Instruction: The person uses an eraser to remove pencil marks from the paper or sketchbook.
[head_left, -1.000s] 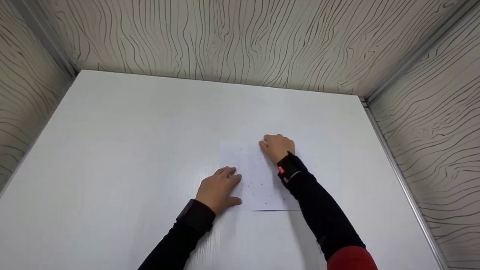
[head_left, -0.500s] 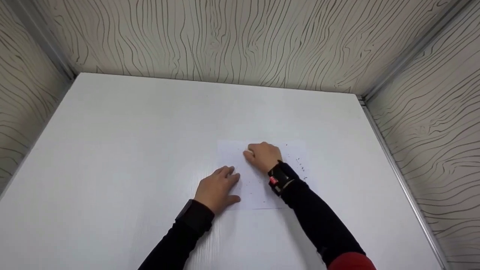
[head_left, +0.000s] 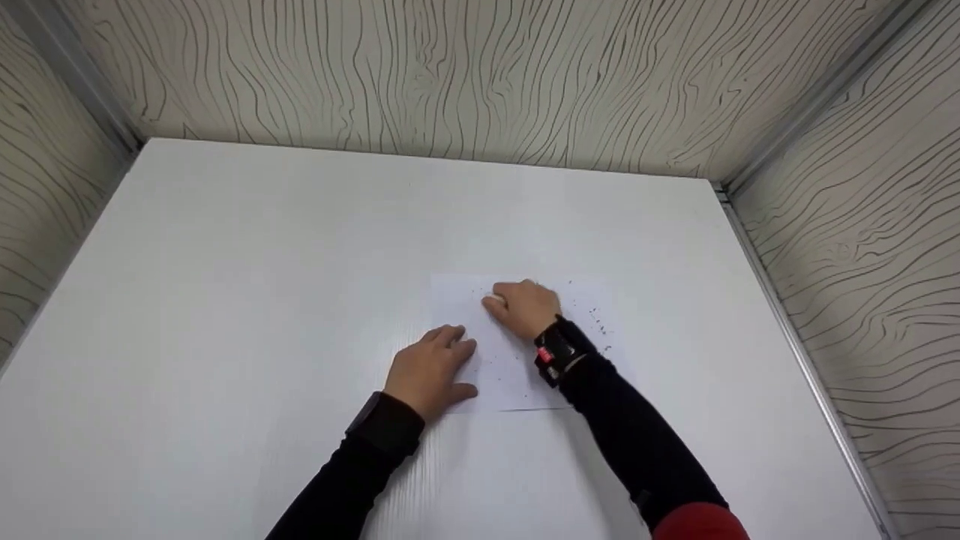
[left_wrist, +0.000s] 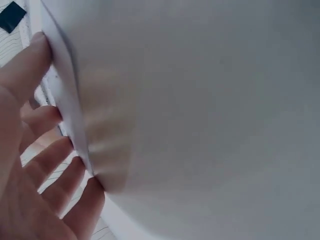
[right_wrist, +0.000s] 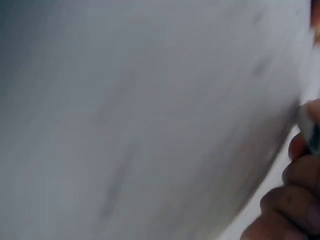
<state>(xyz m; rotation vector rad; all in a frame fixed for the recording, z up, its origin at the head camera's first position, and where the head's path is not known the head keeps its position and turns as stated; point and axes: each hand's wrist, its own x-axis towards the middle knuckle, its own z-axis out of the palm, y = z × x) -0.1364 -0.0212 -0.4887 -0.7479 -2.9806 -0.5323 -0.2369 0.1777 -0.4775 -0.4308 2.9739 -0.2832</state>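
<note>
A white sheet of paper (head_left: 504, 386) lies on the white table. My left hand (head_left: 426, 375) rests on its left side with fingers spread; in the left wrist view the fingertips (left_wrist: 94, 186) press along the edge of the sheet. Curled over the upper middle of the paper, my right hand (head_left: 527, 309) grips a small white eraser (right_wrist: 306, 125) with a dark sleeve, its white end down at the sheet. Dark eraser crumbs (head_left: 601, 328) are scattered on the right part of the paper, with finer specks elsewhere. Most of the eraser is hidden by the fingers.
The white table (head_left: 262, 285) stretches out around the sheet. Wood-grain patterned panels (head_left: 420, 75) rise behind it and at both sides, with a metal rail (head_left: 802, 352) along the right edge. Both wrists wear black straps.
My right hand has moved left and slightly toward me across the paper with the eraser, uncovering crumbs on the right side. The left hand stays in place on the sheet.
</note>
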